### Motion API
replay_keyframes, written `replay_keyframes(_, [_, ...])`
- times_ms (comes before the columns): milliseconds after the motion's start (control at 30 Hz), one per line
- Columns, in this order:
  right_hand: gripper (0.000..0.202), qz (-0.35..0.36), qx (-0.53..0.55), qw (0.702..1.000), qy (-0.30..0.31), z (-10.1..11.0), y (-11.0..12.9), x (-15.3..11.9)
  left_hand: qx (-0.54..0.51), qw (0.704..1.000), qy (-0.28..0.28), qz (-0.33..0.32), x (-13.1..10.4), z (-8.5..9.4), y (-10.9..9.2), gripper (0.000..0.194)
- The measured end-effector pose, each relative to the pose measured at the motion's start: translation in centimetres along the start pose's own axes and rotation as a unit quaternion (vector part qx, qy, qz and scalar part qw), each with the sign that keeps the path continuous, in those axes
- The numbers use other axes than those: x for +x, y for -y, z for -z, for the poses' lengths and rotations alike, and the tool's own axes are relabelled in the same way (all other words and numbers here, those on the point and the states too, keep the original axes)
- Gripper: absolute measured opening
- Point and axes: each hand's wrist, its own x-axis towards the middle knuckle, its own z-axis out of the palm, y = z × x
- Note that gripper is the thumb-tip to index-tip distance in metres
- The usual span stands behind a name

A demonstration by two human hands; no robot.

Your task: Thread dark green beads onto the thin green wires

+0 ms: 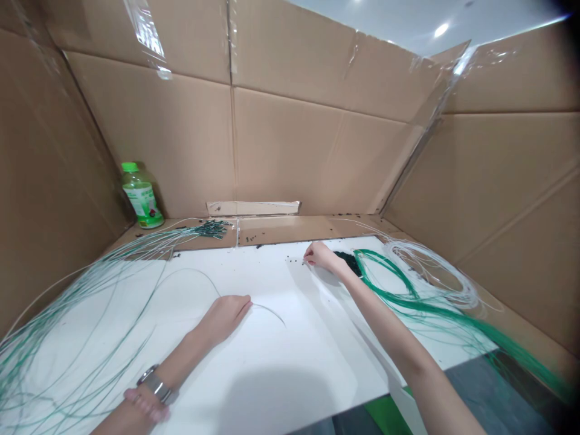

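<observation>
Cardboard walls point(281, 139) rise around the white board point(272, 362) beneath my grip. Green strands point(421, 304) lie to its right; a green-capped bottle point(143, 202), contents unclear, stands beyond it, far left. My left hand point(226, 314) pinches a thin strand point(269, 309); my right hand point(322, 256) has fingertips together beside black bits point(296, 261), anything between them too small to tell.

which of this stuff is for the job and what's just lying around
Likely for the job:
thin strand, in the left hand
black bits, near the right hand
green strands
white coil
dark-tipped bundle

Likely just lying about:
green-capped bottle
cardboard strip
</observation>
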Motion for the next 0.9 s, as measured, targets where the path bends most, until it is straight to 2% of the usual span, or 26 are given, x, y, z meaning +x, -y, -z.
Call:
replay_keyframes(133, [0.029,0.0,0.005,1.0,0.0,-0.4,-0.2,0.4,0.002,1.0,0.001,-0.002,0.0,0.1,0.0,0.039])
replay_keyframes(367, [0.028,-0.008,-0.003,1.0,0.016,0.3,-0.3,1.4,0.002,1.0,0.002,-0.002,0.1,0.0,-0.1,0.04])
replay_keyframes(633, [0.028,-0.007,-0.005,1.0,0.029,-0.8,0.1,2.4,-0.001,1.0,0.0,-0.004,0.0,0.1,-0.1,0.041])
replay_keyframes(900, [0.029,0.007,0.007,1.0,0.006,-0.9,0.3,2.8,-0.003,1.0,-0.001,-0.005,0.0,0.3,-0.3,0.04])
